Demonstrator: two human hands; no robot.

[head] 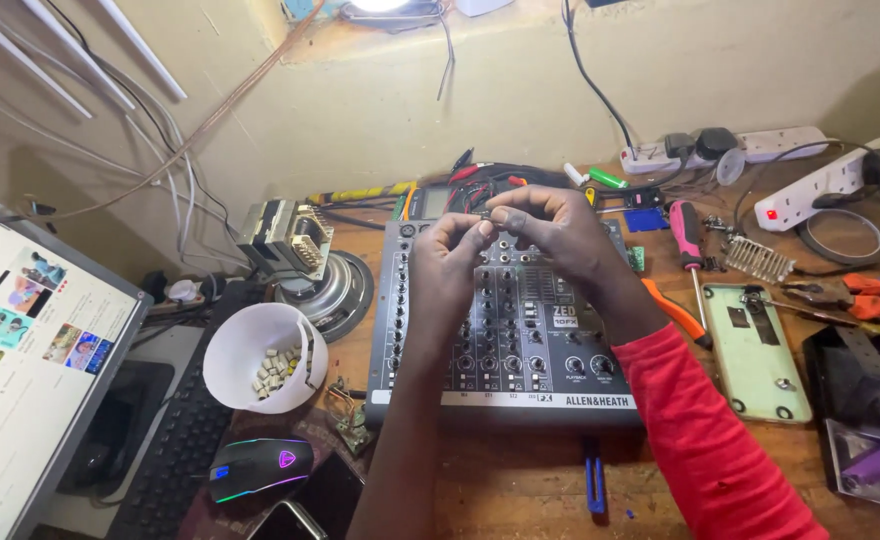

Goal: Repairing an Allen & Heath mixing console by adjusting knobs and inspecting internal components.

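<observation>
Both my hands are raised over a dark audio mixer (520, 345) with rows of knobs on the wooden bench. My left hand (452, 262) and my right hand (558, 228) meet fingertip to fingertip, pinching one tiny dark part (487, 216) between them above the mixer's far end. The part is too small to identify. My right arm wears a red sleeve (705, 440).
A white bowl (250, 350) of small pale parts stands left of the mixer, beside a lit mouse (260, 466), keyboard (175, 440) and monitor (30, 350). A pink-handled screwdriver (688, 235), orange pliers (860, 298), a phone case (755, 350) and power strips (760, 145) lie right.
</observation>
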